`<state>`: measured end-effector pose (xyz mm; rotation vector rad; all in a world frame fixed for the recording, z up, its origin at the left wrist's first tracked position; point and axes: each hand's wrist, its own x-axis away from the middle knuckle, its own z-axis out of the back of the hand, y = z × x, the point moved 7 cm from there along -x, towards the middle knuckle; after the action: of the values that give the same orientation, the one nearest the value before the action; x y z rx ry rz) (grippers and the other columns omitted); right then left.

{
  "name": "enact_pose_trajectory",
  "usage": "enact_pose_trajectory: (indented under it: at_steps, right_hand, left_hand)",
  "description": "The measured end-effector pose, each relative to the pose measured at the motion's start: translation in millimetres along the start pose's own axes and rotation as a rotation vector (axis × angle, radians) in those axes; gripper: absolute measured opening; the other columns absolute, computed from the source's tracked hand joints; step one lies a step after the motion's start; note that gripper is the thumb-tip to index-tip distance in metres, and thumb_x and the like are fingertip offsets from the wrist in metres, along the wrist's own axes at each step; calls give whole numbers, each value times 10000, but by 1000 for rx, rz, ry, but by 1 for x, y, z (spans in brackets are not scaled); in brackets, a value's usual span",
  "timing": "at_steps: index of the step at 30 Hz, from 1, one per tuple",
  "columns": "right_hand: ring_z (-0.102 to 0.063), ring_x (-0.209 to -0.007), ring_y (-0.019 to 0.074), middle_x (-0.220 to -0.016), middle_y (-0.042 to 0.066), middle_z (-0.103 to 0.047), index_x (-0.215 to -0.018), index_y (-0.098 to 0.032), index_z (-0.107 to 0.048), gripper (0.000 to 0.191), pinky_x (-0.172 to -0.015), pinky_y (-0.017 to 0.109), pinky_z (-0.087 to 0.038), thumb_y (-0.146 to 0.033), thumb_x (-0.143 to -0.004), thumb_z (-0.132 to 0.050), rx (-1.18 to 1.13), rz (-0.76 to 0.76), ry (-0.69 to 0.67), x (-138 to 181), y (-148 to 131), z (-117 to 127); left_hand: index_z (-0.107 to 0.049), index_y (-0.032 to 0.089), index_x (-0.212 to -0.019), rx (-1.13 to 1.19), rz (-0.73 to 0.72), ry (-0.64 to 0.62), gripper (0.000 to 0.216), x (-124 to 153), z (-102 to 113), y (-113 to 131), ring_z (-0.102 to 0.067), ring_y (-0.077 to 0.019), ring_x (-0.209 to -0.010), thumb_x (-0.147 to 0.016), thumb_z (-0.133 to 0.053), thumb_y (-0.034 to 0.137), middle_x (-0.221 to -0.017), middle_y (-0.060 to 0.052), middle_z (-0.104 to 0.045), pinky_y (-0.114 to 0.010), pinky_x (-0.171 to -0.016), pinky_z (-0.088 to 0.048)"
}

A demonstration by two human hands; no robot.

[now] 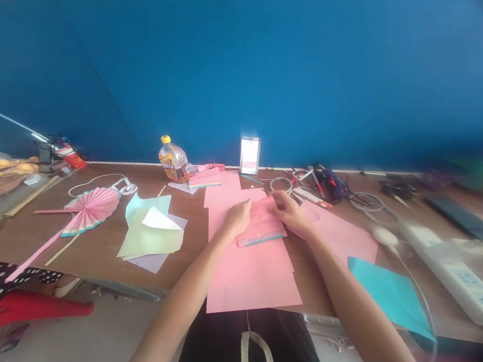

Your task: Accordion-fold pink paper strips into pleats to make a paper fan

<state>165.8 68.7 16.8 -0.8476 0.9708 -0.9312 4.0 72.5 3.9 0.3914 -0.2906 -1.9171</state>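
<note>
Between my two hands is a folded pink paper (262,226) with a blue strip along its near edge. My left hand (237,218) is closed on its left side. At its upper right corner, the curled fingers of my right hand (292,212) grip it. Larger pink sheets (248,285) lie flat underneath, reaching the table's front edge. Another pink sheet (343,235) is to the right of my right hand. Behind my left hand rests a pleated pink paper (205,180) with a coloured border. The fingertips are partly hidden by the paper and my hands.
To the left lie a pink paper fan (94,206) and pale green sheets (153,238). A bottle (174,162) with a yellow cap stands at the back. Rightward are a teal sheet (391,294), a white power strip (464,279) and cables. Another person's hand (4,182) shows far left.
</note>
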Motion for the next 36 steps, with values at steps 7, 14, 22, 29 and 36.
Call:
enact_pose_trajectory:
  at_steps: [7,14,22,29,36]
  right_hand:
    - [-573,-665,170,-775,3,-645,-1212,-251,-476,403,-606,295,-443,-296,-821,-561,64,53,69,-3,-5,4]
    - [-570,-664,172,-788,15,-650,-1159,-242,-513,375,-596,294,-430,-356,-811,-595,-14,53,80,-3,-4,12]
    - [-577,-705,161,-822,14,-641,-961,-226,-538,227,-635,286,-441,-378,-808,-611,-30,79,96,-7,4,23]
    - [-619,-984,239,-1051,55,-688,-963,-223,-690,234,-905,377,-446,-359,-806,-581,43,67,42,-6,3,26]
    - [-624,-900,232,-947,73,-692,-895,-187,-694,276,-830,360,-469,-423,-768,-629,-22,1,1,-4,5,23]
  left_hand:
    - [-514,203,-1018,58,0,-18,256,-1,-3,-2,-628,-230,-791,-951,-292,310,-849,-92,-660,-285,-642,-372]
    - [-513,200,-1058,253,-100,-56,280,1,-3,6,-633,-212,-765,-958,-288,332,-887,-94,-678,-275,-648,-409]
    - [-455,228,-1231,426,-158,-86,348,4,-1,11,-643,-208,-799,-919,-420,378,-910,-62,-683,-288,-713,-445]
    - [-507,222,-1108,621,-191,-69,266,3,2,12,-625,-175,-918,-894,-488,380,-1009,-53,-656,-279,-822,-450]
    - [-565,177,-983,658,-223,-15,216,1,5,13,-601,-158,-929,-904,-465,352,-999,-49,-651,-276,-873,-441]
